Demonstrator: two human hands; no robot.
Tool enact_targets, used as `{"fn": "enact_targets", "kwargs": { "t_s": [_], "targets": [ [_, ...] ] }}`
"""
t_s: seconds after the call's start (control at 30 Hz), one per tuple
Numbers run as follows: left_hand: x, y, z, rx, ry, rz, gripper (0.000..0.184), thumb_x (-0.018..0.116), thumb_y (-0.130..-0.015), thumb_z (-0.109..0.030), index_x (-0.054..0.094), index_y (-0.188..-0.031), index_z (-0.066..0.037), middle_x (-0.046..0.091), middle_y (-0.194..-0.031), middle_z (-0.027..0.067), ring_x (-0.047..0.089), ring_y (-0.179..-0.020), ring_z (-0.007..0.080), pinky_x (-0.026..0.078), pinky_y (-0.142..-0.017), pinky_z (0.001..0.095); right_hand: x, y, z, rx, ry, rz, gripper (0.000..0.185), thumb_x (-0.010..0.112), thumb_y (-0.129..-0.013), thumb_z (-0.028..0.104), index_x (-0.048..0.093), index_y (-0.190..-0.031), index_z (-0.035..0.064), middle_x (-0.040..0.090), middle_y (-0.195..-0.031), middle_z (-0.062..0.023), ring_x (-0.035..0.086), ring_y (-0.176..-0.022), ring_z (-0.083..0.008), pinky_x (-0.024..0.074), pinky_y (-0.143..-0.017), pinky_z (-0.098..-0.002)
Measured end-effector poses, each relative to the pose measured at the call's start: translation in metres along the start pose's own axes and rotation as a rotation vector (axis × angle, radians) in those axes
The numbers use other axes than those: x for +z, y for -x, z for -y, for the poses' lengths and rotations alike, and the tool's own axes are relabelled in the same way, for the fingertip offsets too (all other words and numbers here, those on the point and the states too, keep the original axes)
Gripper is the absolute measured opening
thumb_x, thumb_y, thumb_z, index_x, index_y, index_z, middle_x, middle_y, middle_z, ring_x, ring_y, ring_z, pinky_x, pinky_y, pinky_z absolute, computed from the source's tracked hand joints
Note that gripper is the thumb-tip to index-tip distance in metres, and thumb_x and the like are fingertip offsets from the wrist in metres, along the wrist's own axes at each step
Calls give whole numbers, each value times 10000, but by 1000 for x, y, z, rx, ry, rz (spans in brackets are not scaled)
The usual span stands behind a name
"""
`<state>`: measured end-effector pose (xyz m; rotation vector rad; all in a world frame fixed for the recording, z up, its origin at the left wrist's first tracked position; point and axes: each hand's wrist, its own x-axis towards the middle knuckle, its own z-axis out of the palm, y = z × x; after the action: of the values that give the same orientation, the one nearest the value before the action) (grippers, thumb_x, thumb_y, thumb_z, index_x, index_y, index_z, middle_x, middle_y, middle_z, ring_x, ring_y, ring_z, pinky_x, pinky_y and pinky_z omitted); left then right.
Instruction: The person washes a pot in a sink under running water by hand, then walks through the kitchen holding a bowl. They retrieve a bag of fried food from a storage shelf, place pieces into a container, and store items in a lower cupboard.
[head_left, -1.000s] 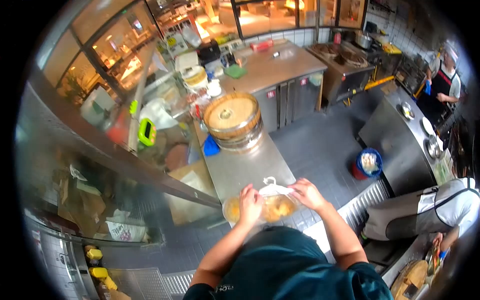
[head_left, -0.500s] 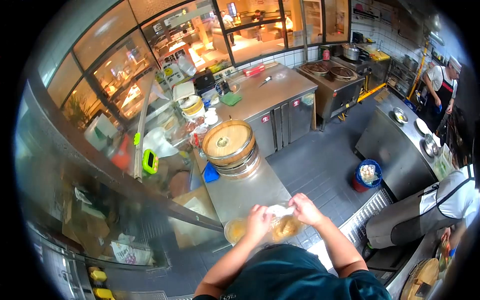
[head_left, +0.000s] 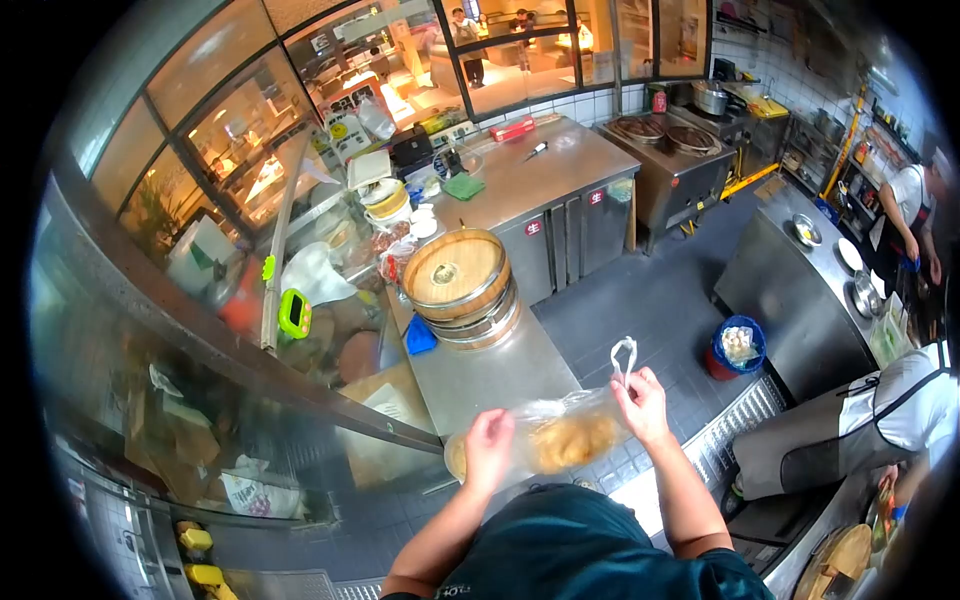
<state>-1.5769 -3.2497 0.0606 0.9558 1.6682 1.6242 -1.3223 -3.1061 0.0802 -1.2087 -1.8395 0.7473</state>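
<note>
A clear plastic bag with golden-brown food in it is stretched between my two hands, over the near end of the steel counter. My right hand is closed on the bag's right side, and a white loop handle stands up above its fingers. On the other side, my left hand is closed with its fingers pinched at the bag's left edge. Partly hidden behind that hand is a round, yellowish container. Farther along the counter stands a stack of bamboo steamers with a wooden lid.
A blue cloth-like item lies beside the steamers. To the left is a glass partition with a green timer. A lined bin stands on the floor at right. One co-worker is close on the right; another stands farther back.
My hands have moved apart, spreading the bag that was bunched between them. The white handle now stands up above my right hand. The far co-worker has shifted to the right.
</note>
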Motion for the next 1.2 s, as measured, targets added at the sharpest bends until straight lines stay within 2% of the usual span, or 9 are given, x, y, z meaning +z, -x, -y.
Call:
{"fn": "enact_targets", "kwargs": {
  "t_s": [0.23,0.37,0.47,0.57,0.6,0.7,0.93,1.07,1.2],
  "targets": [
    [-4,1,-51,517,-340,135,170,685,-898,17,646,-1057,-29,659,-1062,134,656,-967,223,513,-914,316,3,-13,14,24,-291,4,73,702,-857,86,671,-890,28,595,-879,-54,550,-690,-141,468,-648,-296],
    [-10,4,-32,225,-60,46,108,674,-909,21,586,-946,-29,663,-1019,85,637,-895,161,514,-822,287,3,-15,17,13,-511,108,95,721,-859,103,663,-864,28,618,-914,-58,591,-774,-109,485,-689,-285],
    [-16,0,-27,119,111,-97,107,635,-940,9,549,-927,-54,653,-916,25,596,-806,94,489,-714,244,-7,-18,38,-91,-174,67,184,737,-901,177,659,-834,24,633,-854,-51,621,-763,-96,501,-670,-276],
    [-30,-6,-22,69,265,-276,96,586,-949,15,534,-933,-64,638,-867,24,585,-760,91,476,-661,239,-11,-15,34,328,-507,42,292,706,-959,268,661,-816,17,648,-785,-54,629,-671,-106,505,-600,-262],
    [-35,-9,-20,45,273,-328,95,553,-945,29,525,-932,-61,625,-853,27,574,-725,85,467,-616,236,-14,-17,35,339,-477,0,375,645,-1004,321,656,-802,5,655,-749,-51,608,-588,-109,495,-539,-245],
    [-51,-10,-5,43,260,-349,85,558,-937,31,522,-931,-46,613,-838,28,579,-716,85,469,-603,231,-27,-21,29,449,-693,21,279,605,-1006,255,662,-882,12,690,-876,-80,642,-658,-128,530,-596,-266],
    [-49,-10,12,73,95,-373,105,610,-940,-4,573,-1039,-8,636,-863,47,605,-747,115,513,-690,260,-14,-16,47,270,-696,94,132,517,-904,-37,648,-912,-22,667,-1116,-106,660,-921,-181,529,-860,-272],
    [-35,-7,-1,88,-119,-324,174,632,-935,-35,589,-1099,7,689,-903,94,659,-803,159,535,-742,302,-5,-12,40,91,-567,156,68,605,-881,39,654,-845,8,669,-1129,-111,603,-1087,-213,483,-898,-331],
    [-31,-8,-8,106,-266,-341,214,639,-903,-34,595,-1109,3,688,-880,105,672,-789,193,541,-746,325,-1,-13,38,-9,-345,150,112,682,-900,110,668,-883,0,660,-1139,-101,630,-1006,-187,488,-883,-313]
  ]
}}
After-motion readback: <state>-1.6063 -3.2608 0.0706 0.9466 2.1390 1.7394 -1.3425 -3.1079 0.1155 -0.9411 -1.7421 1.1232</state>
